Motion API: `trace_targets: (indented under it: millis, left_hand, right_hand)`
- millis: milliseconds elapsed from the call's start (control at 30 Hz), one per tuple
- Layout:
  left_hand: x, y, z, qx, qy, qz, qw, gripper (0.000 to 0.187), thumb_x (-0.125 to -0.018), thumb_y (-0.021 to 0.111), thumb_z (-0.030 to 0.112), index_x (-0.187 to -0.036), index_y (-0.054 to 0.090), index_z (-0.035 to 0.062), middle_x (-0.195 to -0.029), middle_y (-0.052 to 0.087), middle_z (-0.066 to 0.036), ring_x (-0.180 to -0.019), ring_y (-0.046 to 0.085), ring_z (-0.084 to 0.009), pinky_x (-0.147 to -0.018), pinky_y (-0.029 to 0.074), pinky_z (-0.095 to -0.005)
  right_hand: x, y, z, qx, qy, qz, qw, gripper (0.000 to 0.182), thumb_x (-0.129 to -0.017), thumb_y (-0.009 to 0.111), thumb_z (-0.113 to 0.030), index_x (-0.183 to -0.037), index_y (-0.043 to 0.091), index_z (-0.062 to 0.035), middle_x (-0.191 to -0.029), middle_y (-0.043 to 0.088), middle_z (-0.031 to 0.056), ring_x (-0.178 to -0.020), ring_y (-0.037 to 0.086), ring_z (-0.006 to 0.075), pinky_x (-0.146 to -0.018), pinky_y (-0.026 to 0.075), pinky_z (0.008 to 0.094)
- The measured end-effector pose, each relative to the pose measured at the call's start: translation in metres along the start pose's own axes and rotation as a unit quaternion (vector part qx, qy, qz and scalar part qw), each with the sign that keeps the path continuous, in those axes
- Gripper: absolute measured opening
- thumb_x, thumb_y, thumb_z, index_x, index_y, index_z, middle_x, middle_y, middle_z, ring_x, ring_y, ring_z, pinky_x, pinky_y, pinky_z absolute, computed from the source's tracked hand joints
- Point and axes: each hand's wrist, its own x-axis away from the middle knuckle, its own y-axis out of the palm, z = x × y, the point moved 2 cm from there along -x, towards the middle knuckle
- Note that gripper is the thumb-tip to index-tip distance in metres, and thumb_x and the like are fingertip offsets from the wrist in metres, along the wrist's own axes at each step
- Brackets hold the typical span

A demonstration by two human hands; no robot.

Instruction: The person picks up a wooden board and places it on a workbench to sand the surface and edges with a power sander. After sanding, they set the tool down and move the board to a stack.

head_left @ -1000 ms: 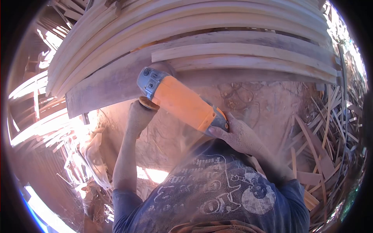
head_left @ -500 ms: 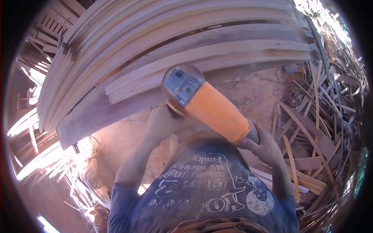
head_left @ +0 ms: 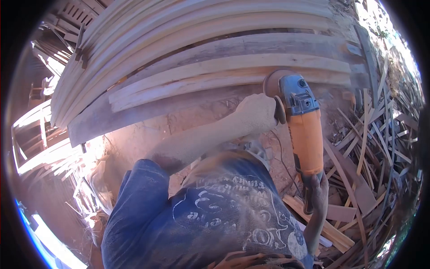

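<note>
An orange angle grinder with a grey metal head is held in both hands. Its round disc meets the near edge of a pale wooden board, toward that board's right part. My left hand is closed on the side handle by the grinder's head. At the tool's rear end, my right hand wraps round the grip, its fingers partly hidden. The pale board lies on a wider dark plank.
Several long pale boards lie side by side beyond the grinder. Loose wood strips and offcuts cover the ground at the right. A thin cord runs over the dusty ground below the tool. Bright sunlight washes out the left side.
The grinder has moved right along the board and turned from slanting to nearly upright in the picture. Both hands moved with it, and my left arm now stretches across my body.
</note>
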Motion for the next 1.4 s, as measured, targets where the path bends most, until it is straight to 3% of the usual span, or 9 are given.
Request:
trace_targets:
  millis: [167, 267, 367, 567, 800, 867, 1100, 1200, 1400]
  left_hand:
    - [0.005, 0.016, -0.032, -0.014, -0.016, 0.015, 1.0, 0.022, -0.071, 0.065, 0.024, -0.08, 0.074, 0.0051, -0.079, 0.07, -0.021, -0.077, 0.069, -0.0389, -0.072, 0.055, -0.0485]
    - [0.058, -0.021, -0.048, 0.0, -0.101, -0.028, 0.995, 0.024, -0.073, 0.065, 0.024, -0.084, 0.073, 0.0048, -0.08, 0.07, -0.02, -0.077, 0.069, -0.0393, -0.072, 0.054, -0.0492]
    - [0.105, -0.002, -0.116, 0.009, -0.077, 0.104, 0.992, 0.032, -0.078, 0.067, 0.029, -0.096, 0.07, 0.0031, -0.08, 0.069, -0.021, -0.078, 0.068, -0.0383, -0.07, 0.053, -0.0472]
    - [0.213, -0.055, -0.163, 0.052, -0.222, 0.154, 0.961, 0.037, -0.081, 0.068, 0.037, -0.095, 0.071, 0.0022, -0.086, 0.071, -0.02, -0.086, 0.069, -0.0388, -0.073, 0.054, -0.0469]
    - [0.291, -0.047, -0.256, 0.134, -0.303, 0.249, 0.91, 0.022, -0.079, 0.074, 0.021, -0.088, 0.07, 0.0015, -0.077, 0.07, -0.017, -0.078, 0.071, -0.0326, -0.065, 0.053, -0.0415]
    - [0.295, -0.047, -0.258, 0.155, -0.355, 0.221, 0.895, 0.022, -0.079, 0.073, 0.021, -0.089, 0.07, 0.0011, -0.075, 0.07, -0.017, -0.077, 0.072, -0.0327, -0.065, 0.052, -0.0414]
    - [0.236, -0.057, -0.191, 0.12, -0.234, 0.213, 0.941, 0.028, -0.076, 0.07, 0.024, -0.093, 0.071, 0.0023, -0.084, 0.071, -0.019, -0.084, 0.07, -0.0365, -0.071, 0.053, -0.043]
    - [0.21, -0.05, -0.165, 0.1, -0.231, 0.185, 0.95, 0.027, -0.077, 0.068, 0.023, -0.093, 0.07, 0.0011, -0.085, 0.07, -0.022, -0.086, 0.069, -0.0383, -0.073, 0.052, -0.0446]
    - [0.157, -0.036, -0.122, 0.051, -0.189, 0.131, 0.972, 0.027, -0.079, 0.063, 0.026, -0.09, 0.071, 0.0034, -0.085, 0.069, -0.021, -0.081, 0.067, -0.0412, -0.072, 0.053, -0.049]
  right_hand:
    - [0.001, 0.022, -0.013, -0.033, -0.028, -0.035, 0.998, 0.072, -0.086, 0.07, -0.052, -0.129, 0.055, 0.0038, -0.112, 0.065, 0.0109, -0.1, 0.063, 0.0175, -0.088, 0.05, 0.0317]
    - [0.006, 0.06, -0.042, 0.037, 0.002, -0.09, 0.995, 0.077, -0.083, 0.072, -0.056, -0.128, 0.057, 0.0042, -0.105, 0.067, 0.0111, -0.094, 0.065, 0.0178, -0.083, 0.052, 0.0329]
    - [0.004, 0.107, -0.046, 0.039, -0.02, -0.117, 0.992, 0.081, -0.079, 0.075, -0.058, -0.13, 0.057, 0.0031, -0.103, 0.07, 0.0143, -0.095, 0.067, 0.0206, -0.081, 0.053, 0.0344]
    - [0.004, 0.204, -0.081, 0.183, -0.059, -0.215, 0.957, 0.084, -0.081, 0.072, -0.058, -0.136, 0.052, 0.0023, -0.111, 0.069, 0.0211, -0.102, 0.068, 0.0322, -0.088, 0.051, 0.0407]
    - [0.003, 0.297, -0.124, 0.332, -0.101, -0.268, 0.899, 0.09, -0.081, 0.071, -0.061, -0.14, 0.048, 0.0023, -0.113, 0.068, 0.0252, -0.103, 0.067, 0.0379, -0.089, 0.051, 0.0416]
    - [0.007, 0.295, -0.13, 0.339, -0.115, -0.255, 0.898, 0.09, -0.08, 0.071, -0.061, -0.139, 0.049, 0.003, -0.113, 0.068, 0.0256, -0.104, 0.067, 0.0386, -0.09, 0.051, 0.0414]
    - [0.005, 0.228, -0.112, 0.215, -0.123, -0.212, 0.945, 0.079, -0.082, 0.074, -0.054, -0.134, 0.054, 0.0033, -0.111, 0.069, 0.0235, -0.107, 0.068, 0.032, -0.092, 0.05, 0.0399]
    - [0.009, 0.192, -0.114, 0.21, -0.049, -0.192, 0.957, 0.074, -0.084, 0.074, -0.048, -0.134, 0.054, 0.0031, -0.113, 0.069, 0.0213, -0.11, 0.066, 0.028, -0.094, 0.049, 0.0391]
    - [-0.008, 0.126, -0.11, 0.19, -0.042, -0.187, 0.963, 0.066, -0.087, 0.071, -0.043, -0.131, 0.056, 0.0035, -0.097, 0.069, 0.0134, -0.08, 0.066, 0.017, -0.069, 0.052, 0.0314]
